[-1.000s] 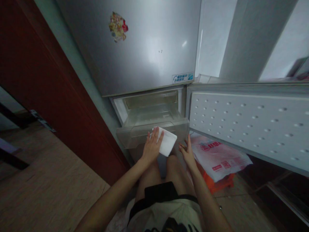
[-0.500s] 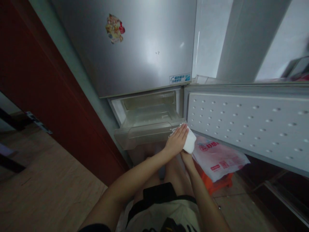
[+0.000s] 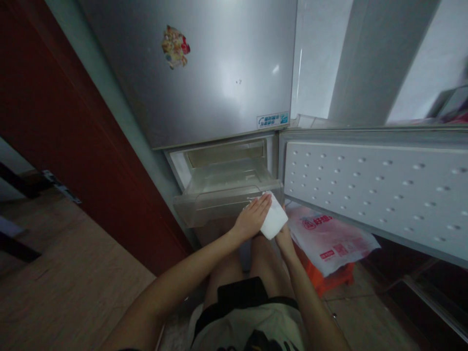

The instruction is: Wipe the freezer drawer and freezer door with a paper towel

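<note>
My left hand (image 3: pixel 253 215) presses a folded white cloth (image 3: pixel 275 220) against the front of a clear plastic freezer drawer (image 3: pixel 219 205). Its fingers lie straight and close together over the cloth, whose upper left edge looks frayed. Behind the cloth's right edge, my right hand (image 3: pixel 282 235) is near the drawer's right corner. Its fingers are mostly hidden, so I cannot tell what it grips. The drawer is pulled part way out of the freezer compartment, and I see nothing inside it.
A dimpled freezer door (image 3: pixel 365 180) stands open to the right. Under it, a printed plastic bag (image 3: pixel 336 243) lies on an orange stool (image 3: pixel 325 280). The closed silver fridge door (image 3: pixel 226 58) is above; a red-brown wooden door (image 3: pixel 91 146) is at the left.
My left hand and the cloth have slid left and slightly down along the drawer front. More of the cloth shows now. My right hand stays near the drawer's right corner.
</note>
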`<state>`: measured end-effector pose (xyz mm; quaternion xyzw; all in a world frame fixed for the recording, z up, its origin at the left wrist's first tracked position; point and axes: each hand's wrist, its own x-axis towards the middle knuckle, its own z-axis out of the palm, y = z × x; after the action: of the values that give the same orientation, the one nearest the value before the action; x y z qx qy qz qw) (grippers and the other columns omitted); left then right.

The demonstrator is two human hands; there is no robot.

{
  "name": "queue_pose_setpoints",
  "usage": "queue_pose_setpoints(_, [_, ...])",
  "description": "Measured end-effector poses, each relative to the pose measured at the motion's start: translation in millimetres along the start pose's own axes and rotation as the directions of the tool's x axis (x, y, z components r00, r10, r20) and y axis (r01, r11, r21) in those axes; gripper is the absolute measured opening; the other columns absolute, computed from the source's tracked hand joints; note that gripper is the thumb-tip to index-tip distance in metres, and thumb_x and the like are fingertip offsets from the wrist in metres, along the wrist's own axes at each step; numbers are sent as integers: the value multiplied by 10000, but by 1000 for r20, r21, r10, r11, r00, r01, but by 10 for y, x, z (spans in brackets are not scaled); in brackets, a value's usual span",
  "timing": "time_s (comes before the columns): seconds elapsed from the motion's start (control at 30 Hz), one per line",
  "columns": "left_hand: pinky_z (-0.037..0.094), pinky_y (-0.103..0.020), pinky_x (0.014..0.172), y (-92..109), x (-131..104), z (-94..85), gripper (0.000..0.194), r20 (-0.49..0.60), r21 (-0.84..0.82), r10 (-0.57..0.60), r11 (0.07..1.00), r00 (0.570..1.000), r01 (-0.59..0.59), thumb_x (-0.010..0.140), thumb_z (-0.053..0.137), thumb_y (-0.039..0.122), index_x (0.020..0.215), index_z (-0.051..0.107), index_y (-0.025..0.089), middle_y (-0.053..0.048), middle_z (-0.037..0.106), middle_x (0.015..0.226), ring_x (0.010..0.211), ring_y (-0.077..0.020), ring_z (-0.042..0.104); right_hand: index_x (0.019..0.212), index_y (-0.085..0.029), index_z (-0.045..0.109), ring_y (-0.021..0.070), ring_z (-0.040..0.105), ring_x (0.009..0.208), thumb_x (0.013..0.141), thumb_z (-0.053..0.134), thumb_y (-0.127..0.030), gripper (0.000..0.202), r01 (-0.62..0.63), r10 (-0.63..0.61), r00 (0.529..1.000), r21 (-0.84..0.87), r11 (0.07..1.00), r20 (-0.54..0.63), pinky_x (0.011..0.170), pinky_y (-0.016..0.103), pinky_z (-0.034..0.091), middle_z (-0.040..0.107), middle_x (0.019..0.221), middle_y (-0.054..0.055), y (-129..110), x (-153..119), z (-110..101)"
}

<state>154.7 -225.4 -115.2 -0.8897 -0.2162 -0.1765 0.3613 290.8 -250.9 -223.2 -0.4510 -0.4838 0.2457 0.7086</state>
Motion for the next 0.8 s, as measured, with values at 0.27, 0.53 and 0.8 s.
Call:
queue_pose_setpoints(0.27, [371, -442, 1115, -643, -1131, -139, 584, -3, 31, -108, 994, 994, 108, 914, 307, 46, 1487, 193, 29, -204, 372, 1488, 1423, -251, 268, 1530, -323, 59, 214, 614, 1069, 769, 608, -379, 941, -202, 203, 979, 70, 977, 3, 907, 384, 511, 303, 1492, 135, 109, -48, -33])
queue_pose_setpoints(0.53, [374, -473, 1101, -1385, -2276, -152, 609, 46, 89, -141, 987, 989, 137, 926, 275, 21, 1512, 131, 99, -212, 415, 1460, 1403, -266, 303, 1529, -322, 73, 195, 606, 1058, 744, 631, -386, 966, -212, 212, 977, 71, 975, 9, 907, 367, 510, 315, 1481, 138, 144, -26, -38])
queue_pose_setpoints(0.8, [368, -491, 1101, -1576, -2399, -143, 578, 87, 52, -131, 991, 988, 127, 932, 280, 47, 1502, 209, 110, -204, 421, 1462, 1406, -282, 299, 1526, -333, 110, 208, 557, 1151, 763, 623, -377, 921, -162, 161, 987, 48, 986, 23, 914, 353, 512, 271, 1517, 97, 140, -31, -66])
